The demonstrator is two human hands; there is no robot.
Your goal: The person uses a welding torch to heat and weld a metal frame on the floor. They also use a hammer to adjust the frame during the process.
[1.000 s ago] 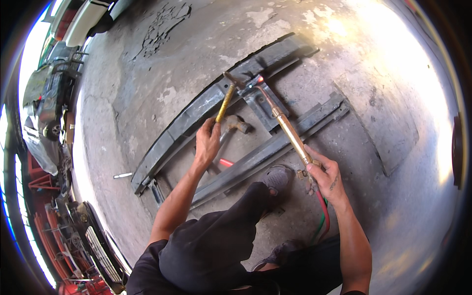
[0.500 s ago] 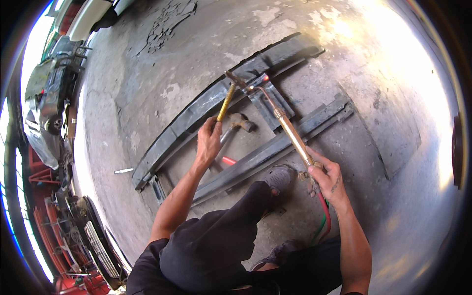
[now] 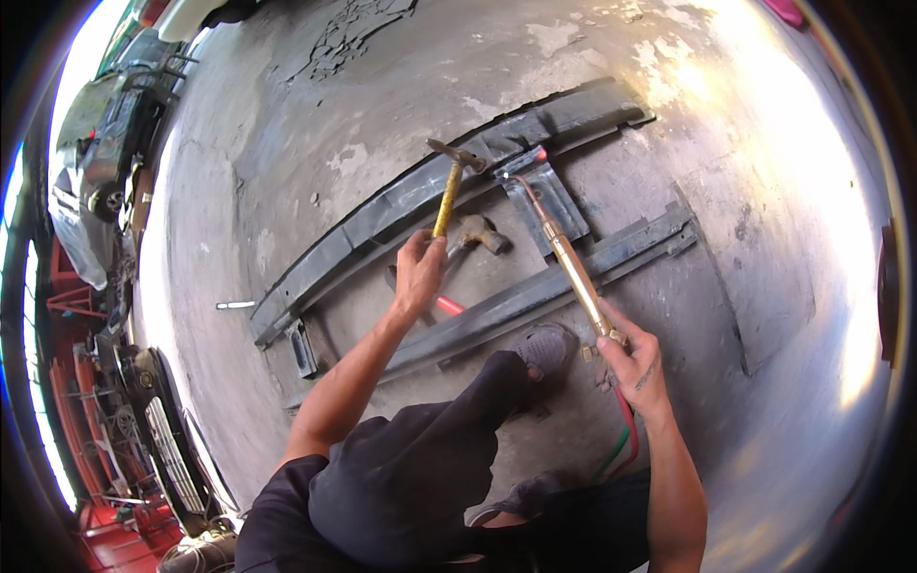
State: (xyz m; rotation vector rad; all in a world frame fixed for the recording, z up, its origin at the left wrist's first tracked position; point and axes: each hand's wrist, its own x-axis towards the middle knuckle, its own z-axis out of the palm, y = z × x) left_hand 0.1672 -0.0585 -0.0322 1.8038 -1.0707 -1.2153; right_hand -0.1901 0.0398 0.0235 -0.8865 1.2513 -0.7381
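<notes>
Beneath you spreads a worn grey concrete floor (image 3: pixel 669 401), with a dark cracked patch near its far edge and pale, flaked blotches farther right. On it, ahead of you, lies a long, curved, dark-grey metal beam (image 3: pixel 382 214), and nearer you a straight dark-grey metal beam (image 3: pixel 535 289). Between them rests a hammer with a rusty-brown metal head (image 3: pixel 480 234). Just beside the curved beam's left end lies a slim white stick-shaped object (image 3: pixel 235 306).
</notes>
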